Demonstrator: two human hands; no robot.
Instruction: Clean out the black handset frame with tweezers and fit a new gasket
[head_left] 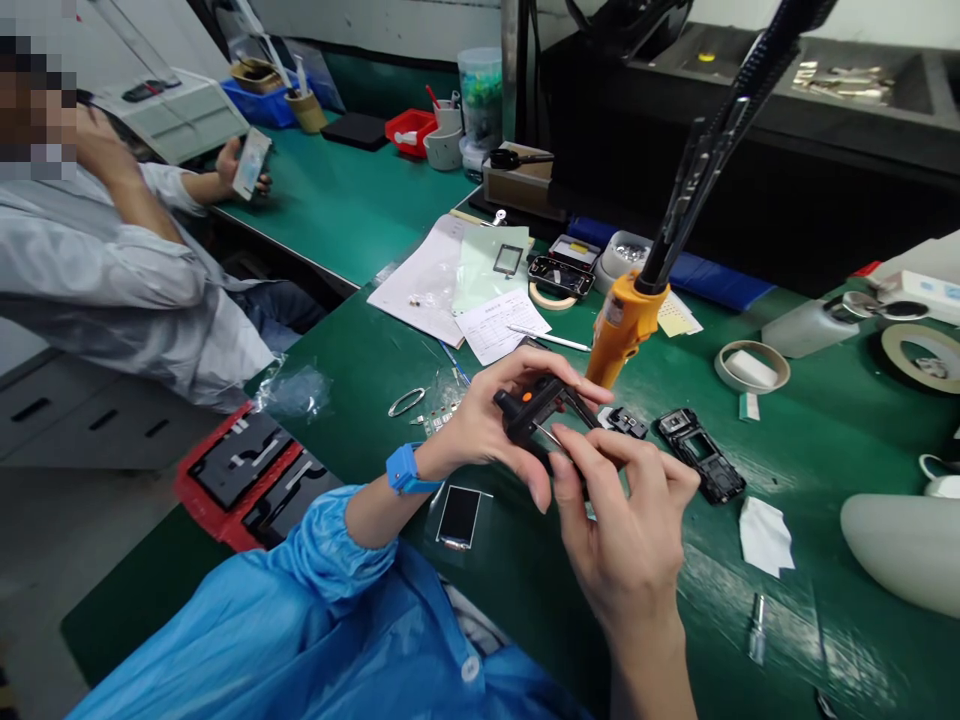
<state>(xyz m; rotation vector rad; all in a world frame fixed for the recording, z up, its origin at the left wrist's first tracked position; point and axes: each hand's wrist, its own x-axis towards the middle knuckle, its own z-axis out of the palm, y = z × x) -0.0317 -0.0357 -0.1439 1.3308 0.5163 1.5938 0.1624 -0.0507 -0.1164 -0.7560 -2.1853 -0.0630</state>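
My left hand [480,425] is closed around a black plastic device housing [517,412], which has an orange button and a frame-like opening. Pinched in the fingers of my right hand [630,515] is a thin pointed metal tool [546,434], its tip at the housing's inner edge; the rest of it is hidden by the fingers. A small display screen [459,517] lies on the table below my left wrist. To the right of my hands rest a black device shell [701,455] and a small black part [626,422].
An orange electric screwdriver [621,325] hangs upright just beyond my hands. Papers [499,325], a tape roll [752,368] and a white scrap [765,536] lie around. A red tray [217,515] sits left. A co-worker [112,260] sits at the far left, holding a phone-like object [252,163].
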